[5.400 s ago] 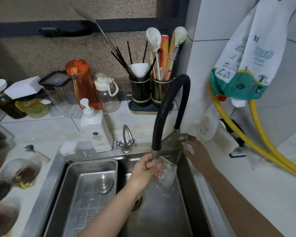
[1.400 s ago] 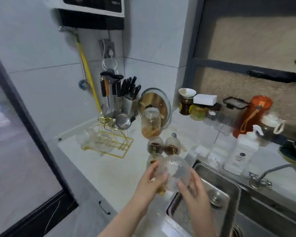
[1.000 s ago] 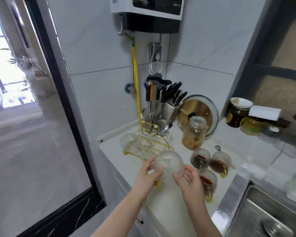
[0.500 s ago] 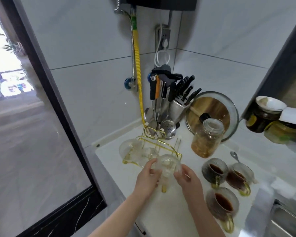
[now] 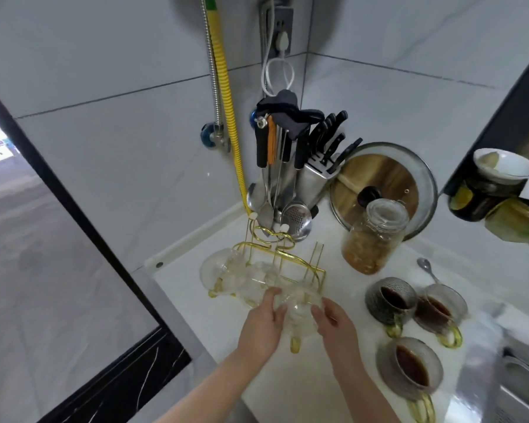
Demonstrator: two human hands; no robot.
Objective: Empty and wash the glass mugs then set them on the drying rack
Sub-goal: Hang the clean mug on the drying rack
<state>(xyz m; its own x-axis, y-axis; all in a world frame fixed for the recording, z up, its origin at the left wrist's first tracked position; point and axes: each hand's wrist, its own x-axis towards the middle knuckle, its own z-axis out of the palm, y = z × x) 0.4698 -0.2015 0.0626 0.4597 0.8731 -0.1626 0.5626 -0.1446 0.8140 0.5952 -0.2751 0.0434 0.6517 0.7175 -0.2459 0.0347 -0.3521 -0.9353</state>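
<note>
Two hands round one clean mug: left hand and right hand cupping the washed mug from either side, fingers curled against the glass, amber handle pointing down toward the counter. Held mouth-down, by the look of it, at the near end of the gold wire drying rack, touching or just short of the wire; cannot tell which through the clear glass. Just beyond, on the rack's left side, already-washed mugs lying upturned, at least two, exact count blurred. Off to the right, well apart from the rack, three full mugs waiting with dark tea inside, none emptied yet. Further back, a glass jar, a pot lid leaning on the wall, a knife block, hanging ladles. Sink edge at the far right. Roughly halfway through, judging by the count: about three mugs racked or nearly so, three left to pour out, rinse and carry over.
</note>
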